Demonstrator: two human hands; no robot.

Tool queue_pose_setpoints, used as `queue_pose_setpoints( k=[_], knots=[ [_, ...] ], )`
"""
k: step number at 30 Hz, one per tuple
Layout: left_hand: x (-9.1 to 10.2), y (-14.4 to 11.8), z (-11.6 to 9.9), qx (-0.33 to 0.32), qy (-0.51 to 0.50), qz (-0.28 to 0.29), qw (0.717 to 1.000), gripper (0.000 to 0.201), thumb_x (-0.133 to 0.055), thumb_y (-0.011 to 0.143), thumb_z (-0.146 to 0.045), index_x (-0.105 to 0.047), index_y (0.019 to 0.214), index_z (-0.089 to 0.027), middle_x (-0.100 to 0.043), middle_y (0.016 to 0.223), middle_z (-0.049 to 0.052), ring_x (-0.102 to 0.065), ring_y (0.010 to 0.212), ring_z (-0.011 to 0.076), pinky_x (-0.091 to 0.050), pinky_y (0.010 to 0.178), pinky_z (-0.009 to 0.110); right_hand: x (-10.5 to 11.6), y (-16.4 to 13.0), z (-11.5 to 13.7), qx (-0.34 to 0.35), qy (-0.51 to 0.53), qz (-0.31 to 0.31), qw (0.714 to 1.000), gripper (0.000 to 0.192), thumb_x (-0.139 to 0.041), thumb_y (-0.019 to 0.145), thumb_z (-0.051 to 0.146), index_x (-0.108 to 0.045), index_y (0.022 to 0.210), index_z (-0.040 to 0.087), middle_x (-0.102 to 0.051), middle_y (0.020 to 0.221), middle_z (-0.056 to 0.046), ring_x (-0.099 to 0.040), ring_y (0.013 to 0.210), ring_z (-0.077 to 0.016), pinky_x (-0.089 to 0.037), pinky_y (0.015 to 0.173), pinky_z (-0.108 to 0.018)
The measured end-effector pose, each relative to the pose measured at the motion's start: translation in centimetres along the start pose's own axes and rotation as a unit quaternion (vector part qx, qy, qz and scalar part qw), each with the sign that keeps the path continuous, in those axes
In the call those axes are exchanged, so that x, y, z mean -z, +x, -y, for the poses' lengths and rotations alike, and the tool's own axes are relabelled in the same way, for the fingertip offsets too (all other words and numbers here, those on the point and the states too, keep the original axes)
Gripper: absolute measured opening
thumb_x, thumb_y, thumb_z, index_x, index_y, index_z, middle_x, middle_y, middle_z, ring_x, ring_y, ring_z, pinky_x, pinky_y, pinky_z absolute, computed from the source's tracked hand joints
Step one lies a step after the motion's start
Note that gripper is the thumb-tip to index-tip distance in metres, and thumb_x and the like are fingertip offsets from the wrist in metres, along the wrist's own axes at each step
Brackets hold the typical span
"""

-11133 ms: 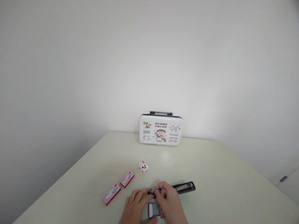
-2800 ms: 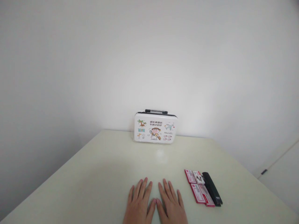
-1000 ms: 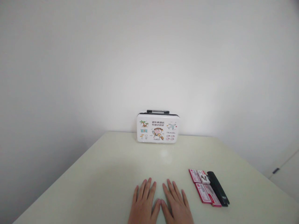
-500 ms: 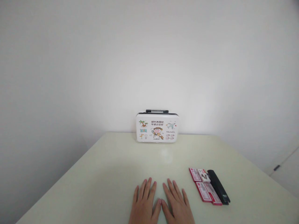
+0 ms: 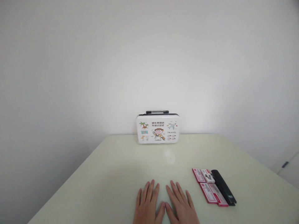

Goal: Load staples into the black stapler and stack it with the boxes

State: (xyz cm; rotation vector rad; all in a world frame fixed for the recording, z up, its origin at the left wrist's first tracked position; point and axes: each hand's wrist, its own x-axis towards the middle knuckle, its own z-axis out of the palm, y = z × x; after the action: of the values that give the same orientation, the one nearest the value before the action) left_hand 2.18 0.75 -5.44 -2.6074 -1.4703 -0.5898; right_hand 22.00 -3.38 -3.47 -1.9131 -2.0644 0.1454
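My left hand point(image 5: 147, 205) lies flat on the pale tabletop point(image 5: 105, 183), palm down with fingers spread. Beside it my right hand point(image 5: 181, 205) rests the same way, and the two thumb tips touch. Neither hand holds anything. Nearest to my right hand, on its right, several small red-and-white boxes point(image 5: 208, 193) lie side by side. Against them lies a black stapler point(image 5: 223, 186), slanting down to the right. Farther back stands a white case point(image 5: 158, 129) with a black handle and cartoon travel prints.
The case stands upright at the table's back edge, close to a plain white wall point(image 5: 149, 56). The table's left and right edges run in toward the back. A small dark fitting point(image 5: 285, 164) shows at the far right, beyond the table.
The whole view has shifted slightly, so the hands, boxes, stapler and case appear a little farther right and lower. The hands keep the same flat pose.
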Motion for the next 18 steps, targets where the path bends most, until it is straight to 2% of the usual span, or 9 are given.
queue_pose_setpoints(
  k=[4,7,14,18],
  knots=[
    [0.1,0.1,0.2,-0.007,0.005,0.007,1.000,0.059,-0.044,0.101,-0.052,-0.032,0.156,-0.036,-0.035,0.161,0.000,-0.046,0.143,0.0313,-0.043,0.111,0.056,-0.7,-0.1,-0.5,0.010,0.005,-0.008,1.000,0.056,-0.041,0.101,0.056,-0.033,0.154,0.040,-0.026,0.161,0.002,-0.031,0.149,-0.0341,-0.033,0.117,-0.067],
    [0.2,0.2,0.4,-0.009,0.006,0.015,1.000,0.058,-0.044,0.101,-0.053,-0.033,0.156,-0.037,-0.036,0.160,-0.001,-0.048,0.141,0.0307,-0.045,0.110,0.055,-1.0,0.0,-0.8,0.009,0.009,-0.004,1.000,0.055,-0.044,0.100,0.057,-0.036,0.152,0.041,-0.029,0.160,0.002,-0.034,0.147,-0.0349,-0.034,0.117,-0.067],
    [0.2,0.3,0.4,-0.007,0.004,0.036,0.999,0.059,-0.042,0.101,-0.054,-0.029,0.157,-0.038,-0.033,0.161,0.000,-0.045,0.144,0.0312,-0.044,0.111,0.057,-1.7,0.3,-1.5,0.011,0.007,-0.041,0.999,0.056,-0.052,0.096,0.057,-0.043,0.149,0.044,-0.038,0.157,0.003,-0.043,0.143,-0.0359,-0.042,0.113,-0.064],
    [0.5,0.2,0.2,-0.003,0.009,0.035,0.999,0.058,-0.040,0.102,-0.053,-0.030,0.157,-0.036,-0.032,0.162,-0.001,-0.044,0.145,0.0314,-0.043,0.112,0.058,-1.9,0.2,-1.4,0.017,0.019,-0.039,0.999,0.055,-0.050,0.097,0.055,-0.044,0.150,0.042,-0.037,0.158,0.001,-0.041,0.144,-0.0358,-0.039,0.115,-0.065]
  ],
)
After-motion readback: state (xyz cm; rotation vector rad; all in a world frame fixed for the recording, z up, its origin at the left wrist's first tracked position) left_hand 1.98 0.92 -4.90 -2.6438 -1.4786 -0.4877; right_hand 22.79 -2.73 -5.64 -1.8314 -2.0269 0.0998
